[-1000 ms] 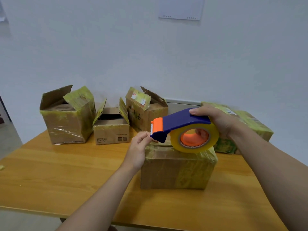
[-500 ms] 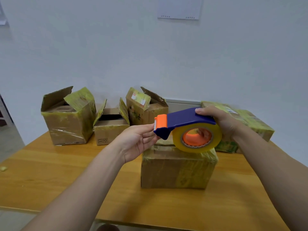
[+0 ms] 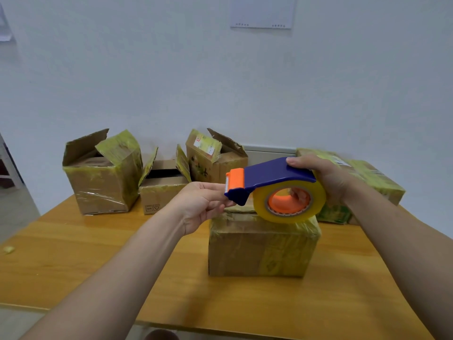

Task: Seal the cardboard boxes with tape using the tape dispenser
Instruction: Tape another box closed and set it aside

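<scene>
My right hand [image 3: 326,177] grips a blue and orange tape dispenser [image 3: 267,175] with a yellowish tape roll [image 3: 289,204], held just above a closed, tape-wrapped cardboard box [image 3: 262,246] in the middle of the table. Palm up, my left hand [image 3: 203,202] has its fingertips at the dispenser's orange cutter end, under the blue nose. Whether those fingers pinch the tape end is hidden. Three open boxes stand at the back: a large one [image 3: 103,177], a small one [image 3: 161,190] and a third [image 3: 215,158].
A wooden table [image 3: 73,261] carries everything; its front edge runs close to me. One more taped box [image 3: 355,190] lies at the back right behind my right hand. A white wall rises right behind the boxes. A small yellow scrap [image 3: 8,249] lies at the left edge.
My left hand turned from palm down to palm up and rose to the dispenser's cutter end. The dispenser stayed almost in place above the middle box.
</scene>
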{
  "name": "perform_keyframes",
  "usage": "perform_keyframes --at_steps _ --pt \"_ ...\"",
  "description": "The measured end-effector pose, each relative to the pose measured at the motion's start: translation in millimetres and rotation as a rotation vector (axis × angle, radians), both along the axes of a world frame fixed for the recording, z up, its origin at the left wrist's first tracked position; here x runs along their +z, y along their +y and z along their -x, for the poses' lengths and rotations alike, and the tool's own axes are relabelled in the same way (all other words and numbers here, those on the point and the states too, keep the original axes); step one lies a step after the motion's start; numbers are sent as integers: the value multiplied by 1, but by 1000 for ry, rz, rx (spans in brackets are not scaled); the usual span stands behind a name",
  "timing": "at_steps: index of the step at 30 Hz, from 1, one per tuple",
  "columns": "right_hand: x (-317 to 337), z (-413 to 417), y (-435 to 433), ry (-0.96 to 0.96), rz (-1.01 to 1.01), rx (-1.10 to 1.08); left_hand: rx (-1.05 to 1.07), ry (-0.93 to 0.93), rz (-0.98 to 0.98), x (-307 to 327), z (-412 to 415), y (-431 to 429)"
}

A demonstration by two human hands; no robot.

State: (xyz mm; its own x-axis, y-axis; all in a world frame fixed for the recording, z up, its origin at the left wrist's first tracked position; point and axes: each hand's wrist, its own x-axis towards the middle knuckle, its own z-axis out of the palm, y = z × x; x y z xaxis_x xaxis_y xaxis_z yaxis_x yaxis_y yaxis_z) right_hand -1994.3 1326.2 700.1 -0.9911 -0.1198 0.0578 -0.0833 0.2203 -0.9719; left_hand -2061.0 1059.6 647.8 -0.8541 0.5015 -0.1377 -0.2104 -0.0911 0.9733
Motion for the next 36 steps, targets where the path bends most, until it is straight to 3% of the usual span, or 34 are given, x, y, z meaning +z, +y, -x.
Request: perform_keyframes --at_steps 6,16,28,36 --pt "17 4 -4 -61 -32 31 74 31 90 1 2 -4" --pt "33 11 1 -118 -297 39 107 -6 176 -5 7 -20" --pt "39 20 -18 -99 -482 -5 173 438 472 12 15 -16" --pt "48 28 -32 -138 -602 -33 211 491 556 -3 16 -12"
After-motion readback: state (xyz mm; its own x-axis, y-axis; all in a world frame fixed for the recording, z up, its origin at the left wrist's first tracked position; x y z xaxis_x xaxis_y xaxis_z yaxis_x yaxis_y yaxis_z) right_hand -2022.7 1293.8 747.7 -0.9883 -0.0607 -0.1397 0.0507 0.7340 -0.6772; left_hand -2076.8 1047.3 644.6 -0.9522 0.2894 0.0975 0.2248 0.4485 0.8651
